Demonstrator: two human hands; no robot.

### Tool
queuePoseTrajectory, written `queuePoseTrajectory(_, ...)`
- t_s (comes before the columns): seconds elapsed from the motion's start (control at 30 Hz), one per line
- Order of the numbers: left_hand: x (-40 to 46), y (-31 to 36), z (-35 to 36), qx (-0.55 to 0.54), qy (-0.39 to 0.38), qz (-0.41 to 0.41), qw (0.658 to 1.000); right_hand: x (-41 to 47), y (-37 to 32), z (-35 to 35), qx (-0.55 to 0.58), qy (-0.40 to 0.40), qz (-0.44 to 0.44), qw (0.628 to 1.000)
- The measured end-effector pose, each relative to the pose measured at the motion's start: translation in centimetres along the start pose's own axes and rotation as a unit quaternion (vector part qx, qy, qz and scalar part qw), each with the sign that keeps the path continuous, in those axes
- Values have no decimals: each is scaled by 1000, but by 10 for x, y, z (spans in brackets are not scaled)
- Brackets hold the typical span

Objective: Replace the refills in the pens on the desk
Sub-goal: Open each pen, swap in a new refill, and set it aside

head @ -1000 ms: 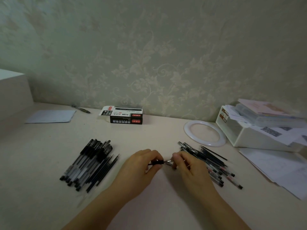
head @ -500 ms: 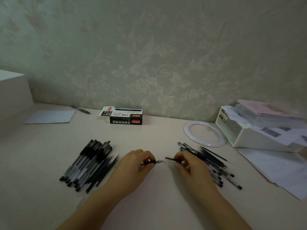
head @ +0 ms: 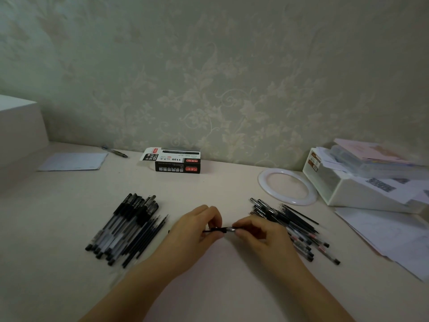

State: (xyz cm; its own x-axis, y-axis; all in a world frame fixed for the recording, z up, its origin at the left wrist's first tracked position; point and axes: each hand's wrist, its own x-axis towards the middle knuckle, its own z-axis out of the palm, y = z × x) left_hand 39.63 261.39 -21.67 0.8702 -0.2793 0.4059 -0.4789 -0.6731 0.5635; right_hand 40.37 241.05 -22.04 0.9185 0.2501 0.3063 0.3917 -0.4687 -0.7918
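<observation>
My left hand (head: 197, 231) and my right hand (head: 260, 235) meet over the middle of the desk, both pinching one black pen (head: 220, 229) that lies level between them. The left fingers grip its black grip section; the right fingers hold the end with the silver tip. To the left lies a pile of black capped pens (head: 130, 219) with several thin black refills (head: 148, 240) beside it. A second pile of pens and refills (head: 294, 228) sits just right of my right hand. A black refill box (head: 176, 162) stands open at the back.
A white ring (head: 287, 187) lies at the back right, beside a white organiser box (head: 348, 189) stacked with papers. Loose sheets (head: 390, 233) cover the right edge. A paper sheet (head: 74, 161) and a lone pen (head: 115, 151) lie back left, near a white block (head: 18, 126).
Half a second ago my hands were apart, the left holding the grip piece and the right a thin part. They have come back together so the parts join in one line.
</observation>
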Motion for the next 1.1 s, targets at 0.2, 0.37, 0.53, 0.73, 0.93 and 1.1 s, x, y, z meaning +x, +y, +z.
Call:
queuePoseTrajectory(0.2, -1, -1, 3, -1, -4, 2, 1000, -1, 5, -1, 19, -10, 9, 1000)
queuePoseTrajectory(0.37, -1, 1, 4, -1, -4, 2, 1000, 0, 8, -3, 48, -26, 18, 998)
queuePoseTrajectory(0.53, -2, 5, 4, -4, -7, -3, 1000, 1, 9, -5, 62, -36, 33, 997)
queuePoseTrajectory(0.73, -1, 10, 4, -5, -4, 0, 1000, 1, 10, -4, 67, -38, 44, 996)
queuePoseTrajectory(0.93, -2, 7, 6, -8, 6, -2, 1000, 2, 10, -1, 64, -34, 30, 997)
queuePoseTrajectory(1.1, 2, 3, -10, 16, 120, -40, 992, 3, 14, 4, 100, 13, 45, 994)
